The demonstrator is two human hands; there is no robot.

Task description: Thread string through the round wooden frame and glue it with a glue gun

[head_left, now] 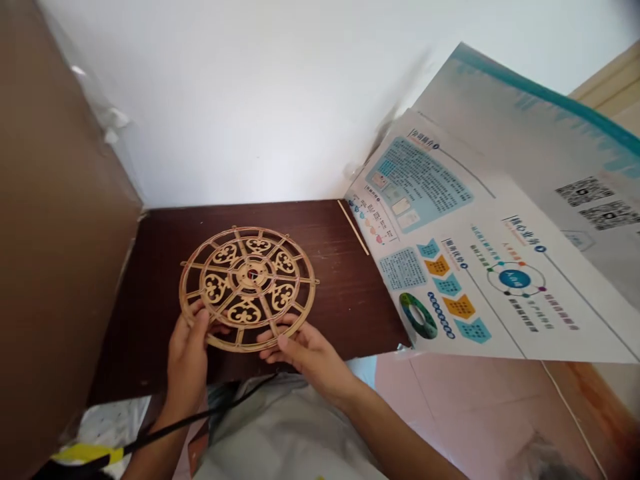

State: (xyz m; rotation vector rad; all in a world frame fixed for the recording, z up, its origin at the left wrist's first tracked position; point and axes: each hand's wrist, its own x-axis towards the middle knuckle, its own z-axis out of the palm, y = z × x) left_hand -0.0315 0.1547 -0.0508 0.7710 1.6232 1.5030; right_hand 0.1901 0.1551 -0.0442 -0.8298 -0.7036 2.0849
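A round openwork wooden wheel [246,311] with spokes, curled cut-out ornaments and a small hub is held just over the dark brown tabletop. My left hand [189,343] grips its near left rim, thumb on top and fingers reaching underneath. On the near right rim, my right hand [305,350] pinches the edge between thumb and fingers. Small tabs stick out around the outer ring. Some of my fingertips show through the gaps below the wheel.
The dark tabletop [345,293] meets a white wall [250,100]. A thin wooden strip [353,227] lies along its right side. A large printed board [480,267] stands at the right, and a brown panel [60,200] rises at the left. A black cable [200,417] crosses near my lap.
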